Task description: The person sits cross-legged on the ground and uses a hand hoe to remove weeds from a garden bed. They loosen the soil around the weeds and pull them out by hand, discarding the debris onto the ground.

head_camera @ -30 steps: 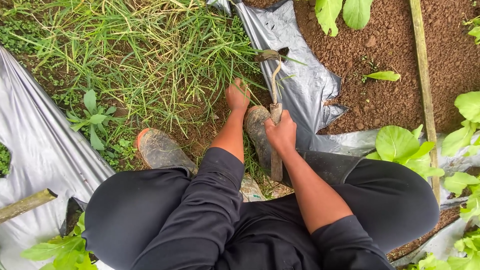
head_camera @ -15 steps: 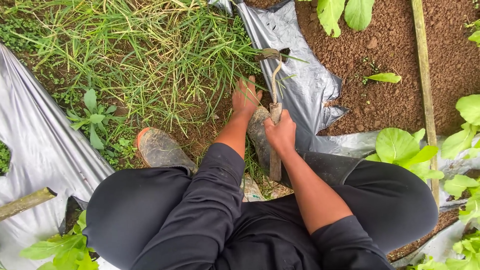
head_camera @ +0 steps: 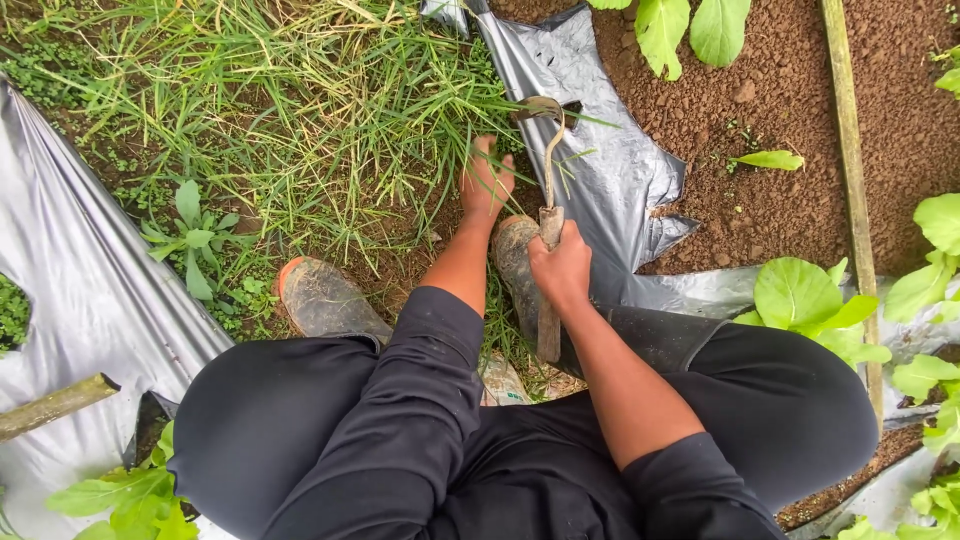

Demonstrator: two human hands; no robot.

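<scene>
Left hand: the left hand reaches to the upper middle of the frame, fingers curled into the base of the grass clump; it seems to grip blades, though how tightly I cannot tell.
Right hand: the right hand is wrapped firmly round the wooden handle of the hand hoe, just right of centre.
Tool: the hoe's thin curved metal neck runs up to a small blade at the edge of the grass, touching or just over the grey plastic mulch sheet; the handle's lower end lies over the knee.
Risk, fingers: the blade sits just beside the left hand, so a pull toward the body could catch the fingers.
Risk, sheet: the blade is at the sheet's torn edge; a hooked stroke could rip it further.
Risk, crop: leafy seedlings stand near on the right; a wide swing could clip them.
Risk, footing: the muddy boots rest on damp soil in a squat; a hard tug on rooted grass could tip the person back.
Counts: two hands, one hoe, two boots, two bamboo stakes, two stretches of grey sheet, one broad-leaved weed at middle left.
</scene>
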